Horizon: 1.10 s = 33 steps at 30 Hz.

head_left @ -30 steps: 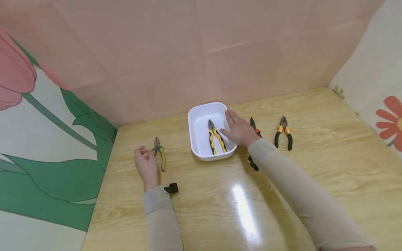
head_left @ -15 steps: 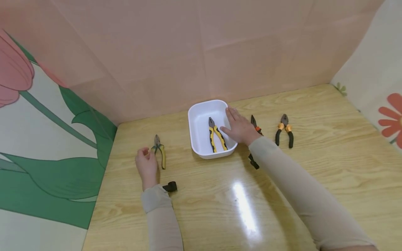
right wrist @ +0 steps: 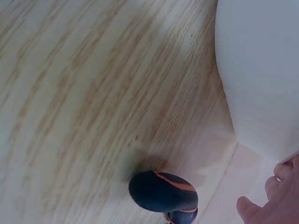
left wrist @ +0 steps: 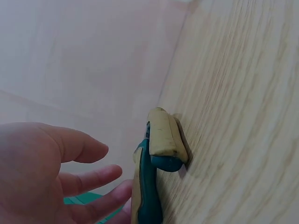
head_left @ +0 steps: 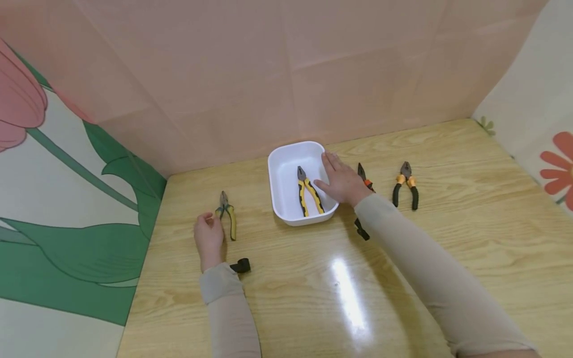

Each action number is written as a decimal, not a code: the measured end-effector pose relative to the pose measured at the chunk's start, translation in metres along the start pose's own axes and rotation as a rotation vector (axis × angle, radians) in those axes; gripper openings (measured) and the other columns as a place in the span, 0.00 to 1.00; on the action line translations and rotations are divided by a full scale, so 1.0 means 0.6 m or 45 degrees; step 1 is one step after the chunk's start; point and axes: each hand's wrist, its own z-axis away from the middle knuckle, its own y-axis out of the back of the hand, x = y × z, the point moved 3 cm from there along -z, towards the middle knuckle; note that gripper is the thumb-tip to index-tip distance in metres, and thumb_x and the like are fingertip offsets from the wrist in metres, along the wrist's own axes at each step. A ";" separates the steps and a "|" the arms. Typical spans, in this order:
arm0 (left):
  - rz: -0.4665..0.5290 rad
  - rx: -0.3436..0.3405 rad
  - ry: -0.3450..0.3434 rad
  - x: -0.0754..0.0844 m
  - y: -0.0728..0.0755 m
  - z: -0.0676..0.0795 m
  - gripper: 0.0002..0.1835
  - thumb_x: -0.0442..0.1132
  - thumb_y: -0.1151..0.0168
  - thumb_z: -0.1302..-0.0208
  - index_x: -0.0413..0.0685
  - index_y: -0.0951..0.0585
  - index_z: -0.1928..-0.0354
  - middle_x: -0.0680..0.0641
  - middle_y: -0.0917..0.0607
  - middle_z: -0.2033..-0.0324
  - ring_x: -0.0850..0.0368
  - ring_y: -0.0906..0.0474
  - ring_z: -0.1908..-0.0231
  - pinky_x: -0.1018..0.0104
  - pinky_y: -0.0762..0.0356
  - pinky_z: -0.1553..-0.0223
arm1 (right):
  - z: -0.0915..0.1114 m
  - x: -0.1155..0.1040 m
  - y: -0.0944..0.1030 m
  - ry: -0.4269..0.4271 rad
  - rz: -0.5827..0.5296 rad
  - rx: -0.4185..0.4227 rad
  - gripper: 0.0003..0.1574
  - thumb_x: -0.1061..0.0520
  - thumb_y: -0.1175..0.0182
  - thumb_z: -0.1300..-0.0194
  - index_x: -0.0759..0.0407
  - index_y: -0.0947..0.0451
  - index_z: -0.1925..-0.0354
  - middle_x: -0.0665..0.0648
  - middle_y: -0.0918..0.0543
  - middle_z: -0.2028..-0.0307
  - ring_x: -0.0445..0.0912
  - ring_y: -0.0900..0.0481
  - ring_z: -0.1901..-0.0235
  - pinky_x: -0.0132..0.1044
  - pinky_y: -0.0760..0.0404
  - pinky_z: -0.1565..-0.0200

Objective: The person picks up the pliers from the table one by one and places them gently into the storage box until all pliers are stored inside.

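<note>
Left hand (head_left: pixel 209 236): thumb and fingers parted, nothing gripped; fingertips just beside the green-yellow pliers (head_left: pixel 231 217) on the table (head_left: pixel 277 278), contact unclear. Right hand (head_left: pixel 343 183): fingers extended, on the right rim of the tray (head_left: pixel 284 201). Black-yellow pliers (head_left: pixel 306 183) inside. Judgement: pinch both handles together; keep tray pressure light, lest it slide.

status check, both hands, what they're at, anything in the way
Left hand beside yellow-and-green-handled metal pliers, contact unclear, nothing visibly blocking. Right hand on right rim of white rectangular tray. Yellow-and-black-handled pliers inside tray.
</note>
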 end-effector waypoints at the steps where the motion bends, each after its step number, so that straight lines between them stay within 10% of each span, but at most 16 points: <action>1: -0.011 -0.009 0.001 0.000 0.001 0.000 0.23 0.38 0.52 0.26 0.33 0.30 0.35 0.30 0.25 0.41 0.34 0.29 0.40 0.42 0.31 0.37 | 0.000 0.000 0.000 -0.001 -0.001 -0.001 0.56 0.33 0.58 0.22 0.64 0.72 0.20 0.63 0.68 0.20 0.57 0.68 0.21 0.54 0.55 0.23; 33: -0.253 -0.134 -0.001 -0.008 0.010 0.008 0.26 0.36 0.36 0.32 0.31 0.27 0.36 0.32 0.25 0.43 0.36 0.29 0.41 0.45 0.32 0.37 | 0.003 -0.005 0.002 -0.029 -0.016 -0.017 0.57 0.32 0.57 0.23 0.61 0.74 0.20 0.61 0.70 0.19 0.56 0.70 0.21 0.56 0.56 0.23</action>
